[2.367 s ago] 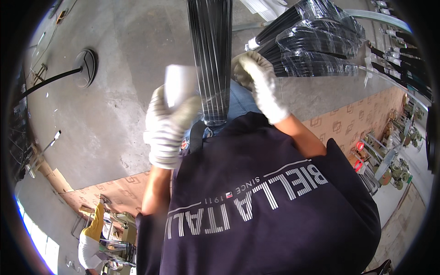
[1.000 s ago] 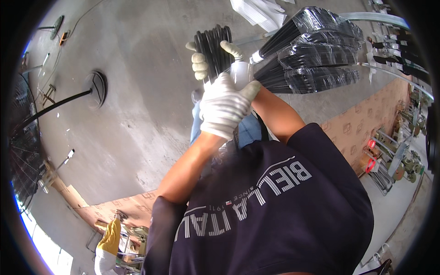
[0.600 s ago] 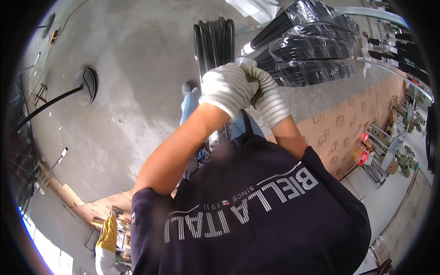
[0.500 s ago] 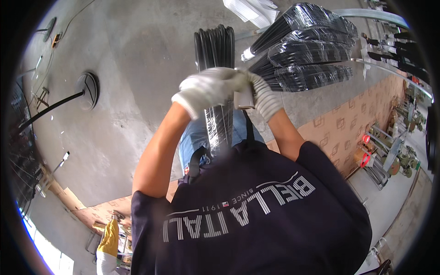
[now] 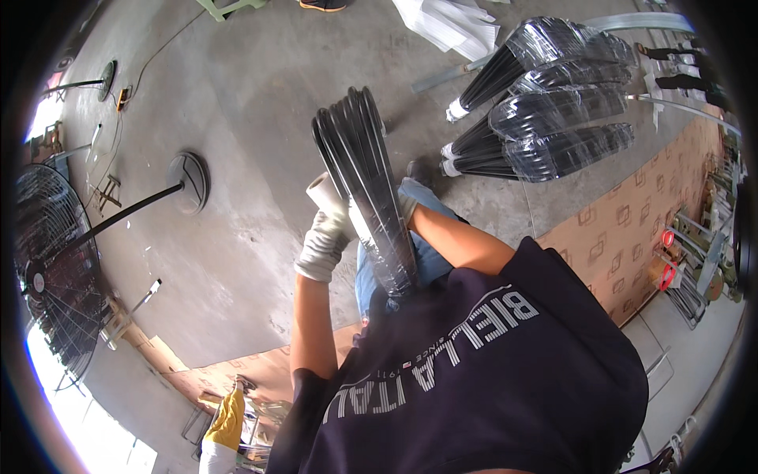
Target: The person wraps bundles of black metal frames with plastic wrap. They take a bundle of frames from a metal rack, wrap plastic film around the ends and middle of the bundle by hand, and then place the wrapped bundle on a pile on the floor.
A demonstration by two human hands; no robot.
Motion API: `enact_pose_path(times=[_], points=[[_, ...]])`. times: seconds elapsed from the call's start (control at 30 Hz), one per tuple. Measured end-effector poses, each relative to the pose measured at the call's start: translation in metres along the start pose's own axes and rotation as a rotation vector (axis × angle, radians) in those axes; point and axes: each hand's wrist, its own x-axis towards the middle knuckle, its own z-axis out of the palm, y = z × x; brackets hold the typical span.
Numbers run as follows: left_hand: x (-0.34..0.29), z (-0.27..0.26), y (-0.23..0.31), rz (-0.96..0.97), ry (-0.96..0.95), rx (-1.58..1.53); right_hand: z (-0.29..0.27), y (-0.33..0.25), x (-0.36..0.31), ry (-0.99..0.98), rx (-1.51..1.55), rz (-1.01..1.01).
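A bundle of black looped tubes (image 5: 359,150) stands upright against my body, its rounded ends upward and its lower part wrapped in clear film. Left of it, my left hand (image 5: 325,246), in a whitish knit glove, is closed on a roll of stretch film (image 5: 321,189). The roll leans against the bundle's left side. My right hand (image 5: 408,208), also gloved, is at the bundle's right side; its fingers are hidden behind the tubes.
Several film-wrapped black bundles (image 5: 553,103) lie on the concrete floor at the upper right, near white sheets (image 5: 450,24). A large fan (image 5: 59,276) stands at the left, with a round base (image 5: 188,183) beyond. Patterned tan flooring (image 5: 600,229) lies to the right.
The film roll has gone from the bundle's right side to its left, with my left hand now on it. My hands have parted, and the bundle leans further left. The view has shifted.
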Motion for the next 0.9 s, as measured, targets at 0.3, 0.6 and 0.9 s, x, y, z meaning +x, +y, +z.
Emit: enact_pose_path(times=[0.3, 0.6, 0.9], points=[[-0.007, 0.027, 0.102, 0.091, 0.235, 0.190, 0.075, -0.103, -0.039, 0.486, 0.303, -0.334], [0.041, 0.134, 0.085, 0.684, 0.540, 0.957, 0.094, -0.153, -0.079, 0.632, -0.738, -0.486], [0.055, 0.101, 0.058, 0.648, 0.615, 0.334, -0.006, -0.120, -0.023, 0.203, -0.117, -0.366]])
